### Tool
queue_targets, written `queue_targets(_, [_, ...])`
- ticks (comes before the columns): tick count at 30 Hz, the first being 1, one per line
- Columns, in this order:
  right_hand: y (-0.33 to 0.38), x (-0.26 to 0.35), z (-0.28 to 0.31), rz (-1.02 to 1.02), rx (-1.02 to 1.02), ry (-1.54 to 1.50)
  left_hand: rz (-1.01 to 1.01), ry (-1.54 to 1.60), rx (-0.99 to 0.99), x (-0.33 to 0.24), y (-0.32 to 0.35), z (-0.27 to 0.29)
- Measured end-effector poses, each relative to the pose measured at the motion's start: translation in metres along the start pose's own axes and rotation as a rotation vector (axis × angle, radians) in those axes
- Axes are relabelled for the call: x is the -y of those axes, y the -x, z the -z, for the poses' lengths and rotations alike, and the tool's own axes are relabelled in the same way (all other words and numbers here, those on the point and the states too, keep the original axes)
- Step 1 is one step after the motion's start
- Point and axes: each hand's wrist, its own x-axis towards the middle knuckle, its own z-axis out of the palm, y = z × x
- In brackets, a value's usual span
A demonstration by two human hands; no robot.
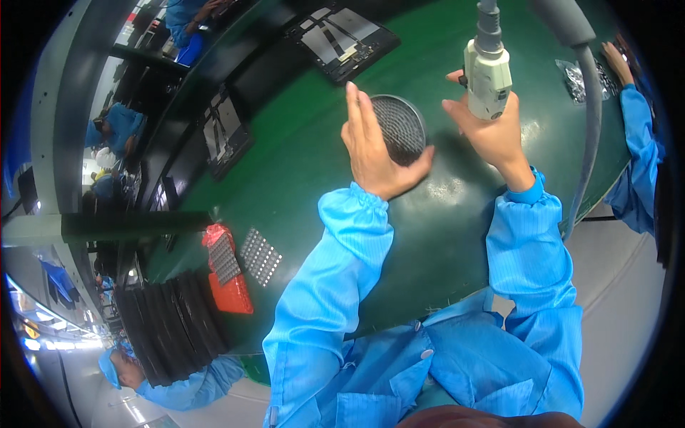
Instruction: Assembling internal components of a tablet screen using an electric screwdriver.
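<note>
my left grip (374, 160) is spread, thumb out, beside the dish (399, 128) on the desk (442, 242), nearer it than my right grip (494, 143). the driver (488, 82), long axis pointing away, partly hides that one; whether it pinches, i cannot tell.

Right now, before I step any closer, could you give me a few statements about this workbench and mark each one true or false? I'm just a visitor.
1. The left hand is at the round dark dish. True.
2. The person's sleeves are yellow. False: they are light blue.
3. The right hand is at the pale tool. True.
4. Everything on the table is black. False: a red package lies on the left, beside a spotted sheet.
5. The table has a green top. True.
</note>
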Motion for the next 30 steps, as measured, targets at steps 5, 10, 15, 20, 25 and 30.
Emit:
queue_targets(5, [-0.005, -0.001, -0.007, -0.053, -0.008, -0.067, 0.007, -0.112, -0.001, 0.018, -0.024, -0.011])
queue_targets(10, [-0.003, -0.004, -0.008, -0.06, 0.014, -0.034, 0.148, -0.177, 0.143, 0.023, -0.041, -0.015])
queue_targets(15, [0.0, -0.005, -0.009, -0.062, -0.006, -0.087, 0.36, -0.32, 0.223, 0.014, -0.038, -0.016])
queue_targets(20, [-0.001, -0.007, -0.009, 0.001, 0.0, -0.056, 0.492, -0.029, 0.128, 0.023, -0.033, 0.015])
queue_targets(25, [-0.005, -0.015, -0.003, 0.047, 0.001, 0.035, 0.428, -0.054, 0.165, 0.005, -0.003, 0.03])
queue_targets(30, [-0.018, -0.02, 0.012, -0.001, -0.036, 0.098, 0.639, 0.364, 0.168, -0.036, 0.024, 0.021])
